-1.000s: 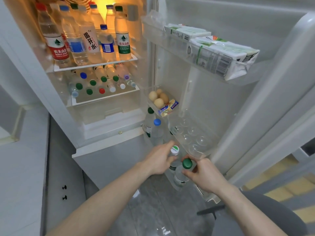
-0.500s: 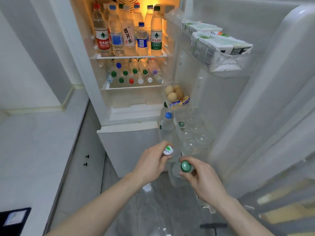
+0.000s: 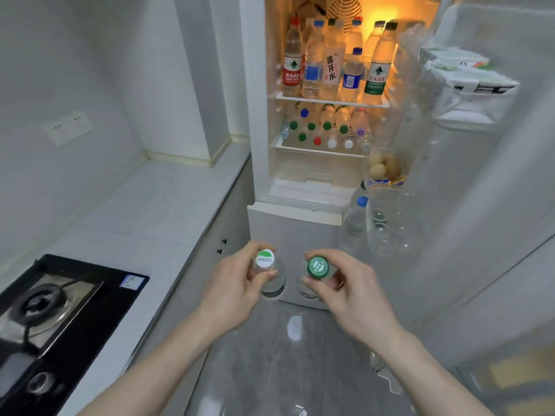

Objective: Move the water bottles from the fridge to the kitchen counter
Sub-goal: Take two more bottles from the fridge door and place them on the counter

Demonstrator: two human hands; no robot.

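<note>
Two forearms are extended over the grey floor (image 3: pixel 270 370), each ending in a hand that grips one water bottle by its neck. The left hand (image 3: pixel 237 291) is closed around the white-and-green-capped bottle (image 3: pixel 268 276), its thumb and fingers pinched just under the cap, so that the clear body is seen hanging below the fingertips. The right hand (image 3: pixel 357 295) is closed in the same way on the green-capped bottle (image 3: pixel 316 271), the cap being ringed by thumb and fingers. The two bottles are held side by side, apart from each other, in front of the fridge's lower door. To the left of the left fingers, the white kitchen counter (image 3: pixel 156 211) is seen, with a black gas hob (image 3: pixel 60 319) set into its near end. Beyond the right fingers, a blue-capped bottle (image 3: pixel 357 217) is stood in the lowest bin of the open fridge door (image 3: pixel 480 205), beside empty clear recesses. Further off, eggs (image 3: pixel 383 168) are kept in a door tray. Inside the lit fridge (image 3: pixel 330 115), bottles are laid flat on the lower shelf with caps facing outward, and upright bottles (image 3: pixel 333 64) are lined on the shelf above. Cartons (image 3: pixel 462 73) are held in the top door bin.
</note>
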